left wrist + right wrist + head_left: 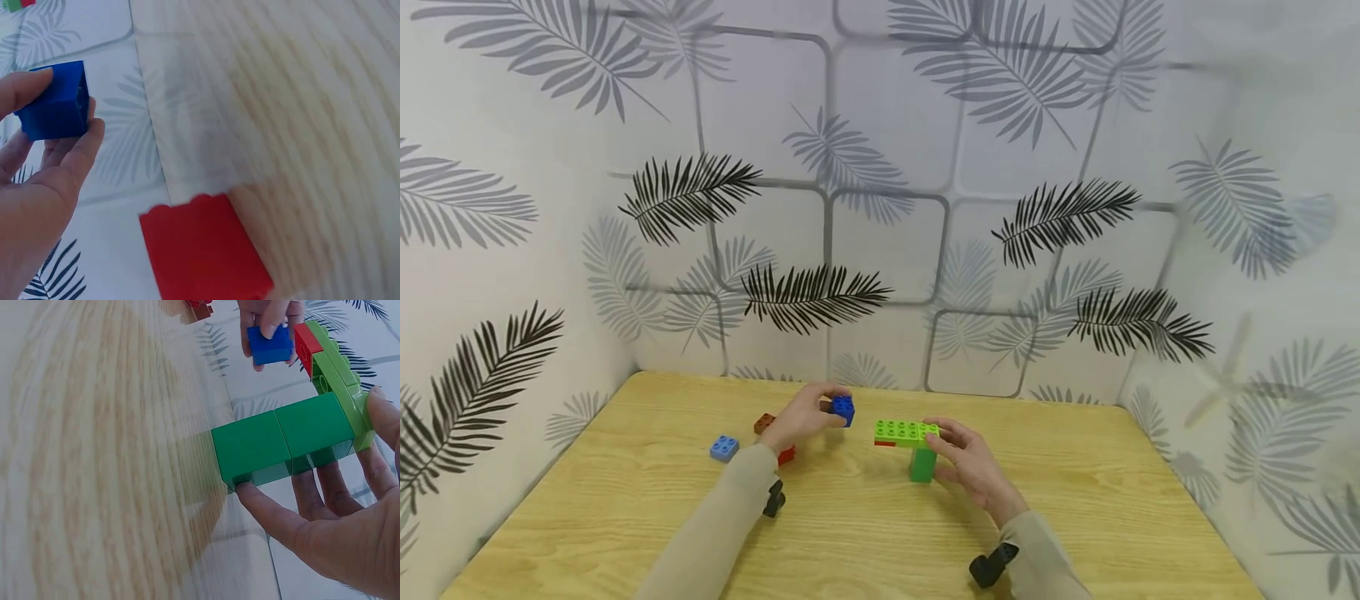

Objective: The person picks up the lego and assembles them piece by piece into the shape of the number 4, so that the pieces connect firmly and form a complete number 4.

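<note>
My left hand pinches a dark blue toy building brick between thumb and fingers, above the table. In the left wrist view, the thumb lies on one face of the blue brick. My right hand grips a built piece: two green blocks stacked upright, with light green studded bricks across the top, reaching left. Under the left end of that top sits a red brick. The stack's base is at the tabletop; whether it touches is hard to tell.
Loose bricks lie on the wooden table around my left forearm: a light blue brick, a brown brick and a red brick, partly hidden by the wrist. A patterned wall stands along the table's back edge.
</note>
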A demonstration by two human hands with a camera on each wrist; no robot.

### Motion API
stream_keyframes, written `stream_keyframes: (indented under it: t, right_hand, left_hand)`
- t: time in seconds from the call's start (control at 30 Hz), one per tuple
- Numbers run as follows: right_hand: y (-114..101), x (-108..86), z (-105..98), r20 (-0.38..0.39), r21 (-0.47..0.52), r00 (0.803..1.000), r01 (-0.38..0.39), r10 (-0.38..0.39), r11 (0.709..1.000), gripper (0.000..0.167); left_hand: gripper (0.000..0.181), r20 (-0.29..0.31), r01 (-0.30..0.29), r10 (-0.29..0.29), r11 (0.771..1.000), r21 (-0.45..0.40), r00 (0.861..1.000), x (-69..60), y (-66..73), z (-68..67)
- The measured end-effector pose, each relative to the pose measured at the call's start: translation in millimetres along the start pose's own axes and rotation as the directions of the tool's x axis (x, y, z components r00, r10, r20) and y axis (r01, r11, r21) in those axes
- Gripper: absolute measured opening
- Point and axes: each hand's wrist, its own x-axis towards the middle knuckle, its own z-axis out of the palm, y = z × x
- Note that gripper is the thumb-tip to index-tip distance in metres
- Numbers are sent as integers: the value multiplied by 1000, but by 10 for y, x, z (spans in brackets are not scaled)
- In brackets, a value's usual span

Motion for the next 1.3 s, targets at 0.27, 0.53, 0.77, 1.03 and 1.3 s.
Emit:
stream_keyframes:
  t: [0.27, 0.53, 0.77, 1.03, 1.3]
  right_hand:
    - [-15, 29, 28, 8, -13, 1000, 11, -11, 1000, 54]
    - [19, 66, 115, 5, -14, 1000, 6, -6, 1000, 56]
    - [40, 54, 54, -15, -27, 1000, 9, -10, 1000, 52]
    - [53, 50, 41, 3, -27, 1000, 13, -13, 1000, 55]
    - [36, 58, 38, 4, -44, 1000, 17, -17, 999, 50]
  left_hand:
    - [41, -12, -67, 66, 989, -131, 998, 14, 163, 86]
    - [44, -69, -112, 101, 979, -168, 992, -82, 294, 202]
    - [45, -183, -202, 177, 970, -133, 967, -98, 352, 495]
    - [46, -191, -300, 281, 951, -77, 940, -134, 435, 691]
    - [46, -136, -360, 369, 929, 84, 920, -117, 486, 775]
